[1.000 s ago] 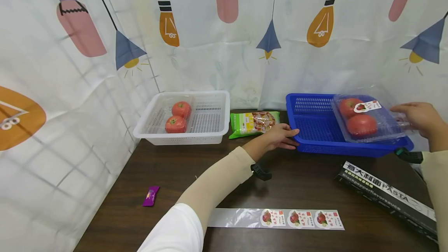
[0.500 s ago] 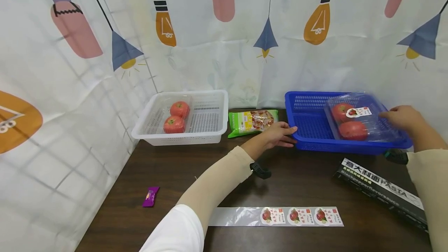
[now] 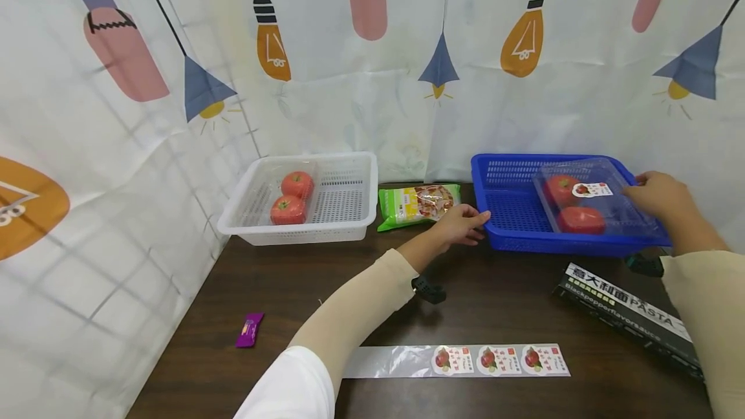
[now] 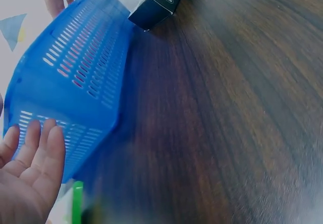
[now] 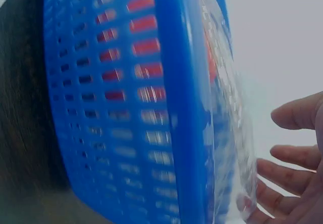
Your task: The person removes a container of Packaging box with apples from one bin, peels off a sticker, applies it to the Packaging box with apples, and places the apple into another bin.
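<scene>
My left hand [image 3: 464, 225] is at the left end of the blue basket [image 3: 559, 242]. Its fingers [image 4: 43, 156] are stretched out against the slotted end wall in the left wrist view. A clear plastic box [image 3: 619, 212] with two red tomatoes [image 3: 581, 219] and a fruit sticker [image 3: 592, 189] lies in the basket's right part. Beside the box's right edge is my right hand [image 3: 660, 196]. In the right wrist view its thumb [image 5: 298, 112] stands apart from the clear plastic, while the lower fingertips are right at the box's edge.
A white basket [image 3: 302, 233] with another clear box of two tomatoes stands at the left. A green snack packet [image 3: 410, 205] lies between the baskets. Nearer are a black pasta box [image 3: 628, 315], a strip of stickers [image 3: 396, 362] and a purple wrapped candy [image 3: 249, 330].
My right hand has moved left and lowered the box of tomatoes into the blue basket, and its thumb now stands off the plastic. The left hand stays at the basket's end.
</scene>
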`<state>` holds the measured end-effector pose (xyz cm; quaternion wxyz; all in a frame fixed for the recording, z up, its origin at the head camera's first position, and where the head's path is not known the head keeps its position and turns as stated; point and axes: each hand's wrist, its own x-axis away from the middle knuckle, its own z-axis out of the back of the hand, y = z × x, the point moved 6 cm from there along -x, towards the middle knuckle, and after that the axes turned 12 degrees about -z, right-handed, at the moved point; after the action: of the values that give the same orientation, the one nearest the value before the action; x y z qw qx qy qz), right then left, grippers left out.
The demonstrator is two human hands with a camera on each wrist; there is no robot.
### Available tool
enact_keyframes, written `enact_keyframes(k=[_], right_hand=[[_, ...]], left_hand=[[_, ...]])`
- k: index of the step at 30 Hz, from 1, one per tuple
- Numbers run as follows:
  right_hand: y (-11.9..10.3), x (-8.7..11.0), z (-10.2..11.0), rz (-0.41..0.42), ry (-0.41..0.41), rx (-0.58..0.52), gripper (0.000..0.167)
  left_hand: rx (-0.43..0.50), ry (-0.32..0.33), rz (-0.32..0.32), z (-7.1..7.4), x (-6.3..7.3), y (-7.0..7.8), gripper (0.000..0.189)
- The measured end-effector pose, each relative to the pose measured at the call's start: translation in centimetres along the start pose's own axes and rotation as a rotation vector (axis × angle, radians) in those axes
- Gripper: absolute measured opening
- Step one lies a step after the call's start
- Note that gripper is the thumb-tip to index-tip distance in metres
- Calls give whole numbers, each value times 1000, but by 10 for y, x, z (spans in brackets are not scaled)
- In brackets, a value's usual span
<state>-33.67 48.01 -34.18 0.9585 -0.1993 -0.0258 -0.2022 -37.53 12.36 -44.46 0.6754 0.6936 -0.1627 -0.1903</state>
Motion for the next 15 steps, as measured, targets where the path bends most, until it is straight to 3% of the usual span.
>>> enact_keyframes(k=[4,7,12,15], right_hand=[[-27,10,-1,70,50,9,71],[-47,18,-4,119,72,9,71],[-84,28,-19,171,25,-16,75],[-109,32,-32,208,-18,-28,71]], left_hand=[[-85,-2,-11,9,7,11,28],[-150,-41,-31,18,12,25,24],[-248,-134,-110,37,19,49,20],[-299,-152,-156,53,26,62,20]])
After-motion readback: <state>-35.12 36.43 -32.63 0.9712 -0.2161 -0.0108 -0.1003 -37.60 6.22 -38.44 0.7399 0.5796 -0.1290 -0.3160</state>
